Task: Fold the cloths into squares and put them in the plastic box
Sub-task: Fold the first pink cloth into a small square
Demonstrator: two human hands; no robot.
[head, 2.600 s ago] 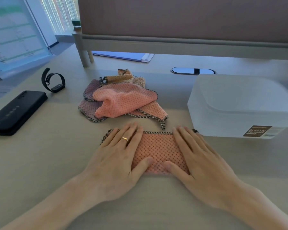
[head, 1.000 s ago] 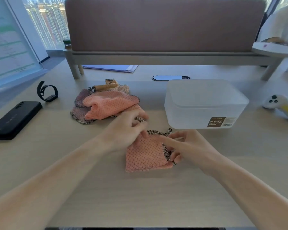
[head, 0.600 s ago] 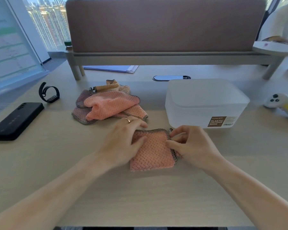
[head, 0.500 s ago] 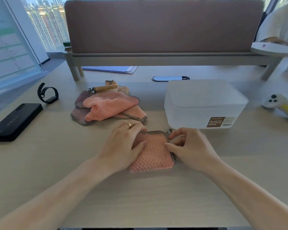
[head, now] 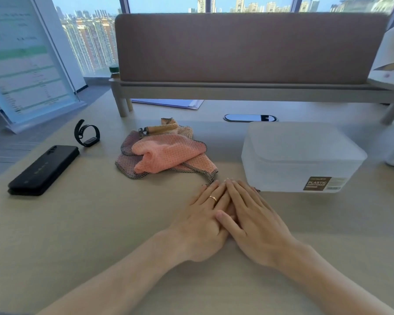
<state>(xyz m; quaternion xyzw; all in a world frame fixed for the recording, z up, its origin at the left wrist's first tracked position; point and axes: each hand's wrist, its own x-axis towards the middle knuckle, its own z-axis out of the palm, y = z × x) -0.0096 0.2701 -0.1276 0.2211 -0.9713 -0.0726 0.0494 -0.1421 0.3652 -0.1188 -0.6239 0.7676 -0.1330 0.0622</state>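
Pressing the fold flat looks like the step in hand. The left hand (head: 204, 215), with a ring on one finger, and the right hand (head: 256, 222) lie side by side at the centre of the frame, palms down and fingers straight, and the right thumb crosses over the edge of the left. Neither hand clasps anything; both are spread and bear down on the folded cloth (head: 257, 190), which they hide almost entirely. Only a scrap of dark trim peeps out by the right fingertips, just beside the lower left corner of the plastic box (head: 300, 155). To do this well, I would keep the weight even across both palms and smooth outward so the creases set and the edges stay matched. A lift should wait until the square holds its shape. The box stands at centre right and appears to have its lid on, so that likely has to come off before anything goes in. The pile of cloths (head: 166, 153) not yet folded lies above the hands, left of the box.
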